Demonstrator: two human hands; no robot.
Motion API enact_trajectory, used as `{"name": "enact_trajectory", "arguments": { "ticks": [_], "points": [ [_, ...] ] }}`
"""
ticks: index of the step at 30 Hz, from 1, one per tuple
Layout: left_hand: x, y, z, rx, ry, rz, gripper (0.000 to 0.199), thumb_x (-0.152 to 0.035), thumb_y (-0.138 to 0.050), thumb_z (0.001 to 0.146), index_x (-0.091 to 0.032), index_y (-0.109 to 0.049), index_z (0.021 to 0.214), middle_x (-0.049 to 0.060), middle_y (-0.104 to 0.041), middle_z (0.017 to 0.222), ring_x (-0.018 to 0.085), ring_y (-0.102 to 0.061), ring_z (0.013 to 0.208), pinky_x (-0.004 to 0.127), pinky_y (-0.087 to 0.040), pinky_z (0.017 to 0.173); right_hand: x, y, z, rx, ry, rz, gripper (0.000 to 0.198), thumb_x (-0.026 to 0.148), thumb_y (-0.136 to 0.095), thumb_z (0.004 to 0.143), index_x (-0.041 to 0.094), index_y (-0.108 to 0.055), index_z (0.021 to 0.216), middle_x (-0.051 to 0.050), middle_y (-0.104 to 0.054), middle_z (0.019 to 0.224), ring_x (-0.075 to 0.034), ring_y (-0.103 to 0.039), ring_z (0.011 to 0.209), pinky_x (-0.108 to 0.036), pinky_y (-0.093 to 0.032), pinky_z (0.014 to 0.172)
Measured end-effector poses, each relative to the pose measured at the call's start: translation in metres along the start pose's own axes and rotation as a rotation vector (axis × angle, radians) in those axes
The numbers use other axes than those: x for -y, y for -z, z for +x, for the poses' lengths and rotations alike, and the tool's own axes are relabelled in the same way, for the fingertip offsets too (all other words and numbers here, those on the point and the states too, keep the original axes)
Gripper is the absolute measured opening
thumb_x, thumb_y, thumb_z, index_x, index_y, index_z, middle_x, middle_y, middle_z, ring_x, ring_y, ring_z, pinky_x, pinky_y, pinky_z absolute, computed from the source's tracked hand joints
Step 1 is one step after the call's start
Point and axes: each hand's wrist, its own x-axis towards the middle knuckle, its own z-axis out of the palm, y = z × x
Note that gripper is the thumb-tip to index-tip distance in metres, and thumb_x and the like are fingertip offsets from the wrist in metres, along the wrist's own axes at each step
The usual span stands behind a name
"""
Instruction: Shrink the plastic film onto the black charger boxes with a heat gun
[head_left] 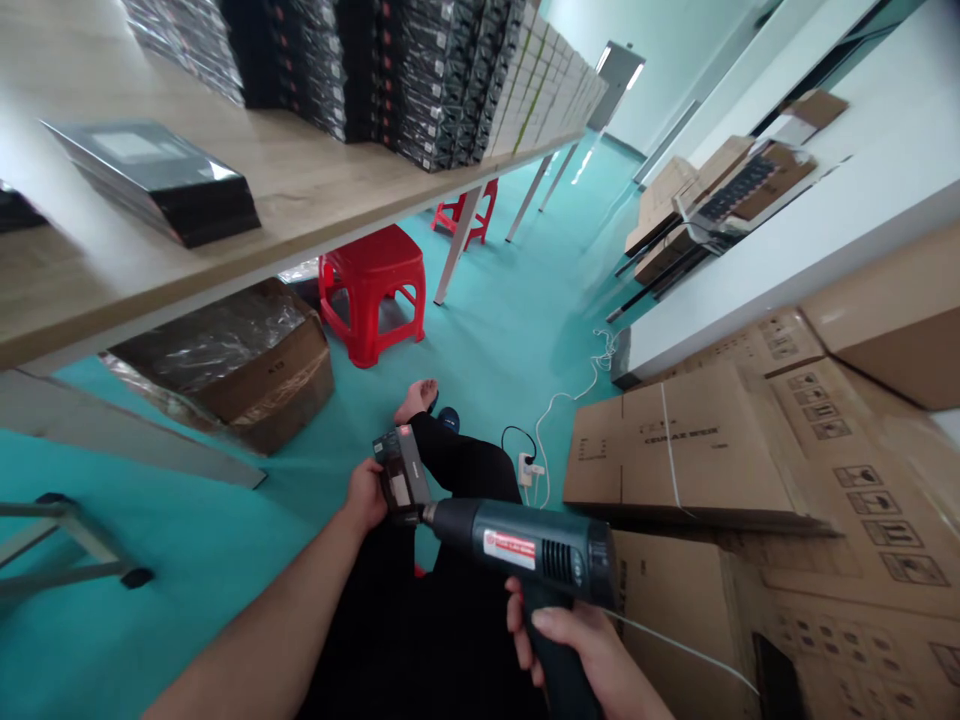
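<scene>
My right hand (566, 640) is wrapped round the handle of a dark green heat gun (517, 545) with a red and white label. Its nozzle points left, close to the lower edge of a small dark box (401, 470); whether they touch I cannot tell. That box, with a pale panel on its face, is in my left hand (366, 495), fingers closed on its left side above my lap. A thin pale cord runs off to the right behind the heat gun.
On the wooden table (315, 200) at left stand stacked wrapped boxes (390, 80) and a separate black box (157, 180). Beneath it are a red stool (375, 285) and an open carton (277, 385) of plastic film. Cartons (675, 440) line the right; a power strip (527, 468) lies on the floor.
</scene>
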Motion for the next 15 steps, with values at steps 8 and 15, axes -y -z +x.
{"name": "enact_trajectory", "arguments": {
  "ticks": [8,15],
  "points": [
    [0.009,-0.006,-0.004,0.094,-0.007,0.104,0.021,-0.014,-0.048,0.058,-0.011,-0.06,0.076,0.01,-0.066,0.065,0.025,-0.063,0.057,0.037,-0.051,0.056,0.024,-0.013,0.024,-0.086,0.14,0.138,0.03,0.023,-0.05,0.082,0.012,-0.062,0.107,-0.011,-0.065,0.087,-0.018,-0.059,0.064,-0.027,-0.045,0.051],
    [0.015,-0.003,0.002,0.13,-0.038,0.209,0.019,-0.015,-0.048,0.059,-0.014,-0.059,0.075,0.005,-0.064,0.061,0.021,-0.06,0.054,0.034,-0.05,0.056,0.044,-0.015,0.031,-0.073,0.161,0.095,0.03,0.023,-0.05,0.083,0.012,-0.061,0.108,-0.011,-0.064,0.088,-0.018,-0.059,0.065,-0.027,-0.045,0.052]
  ]
}}
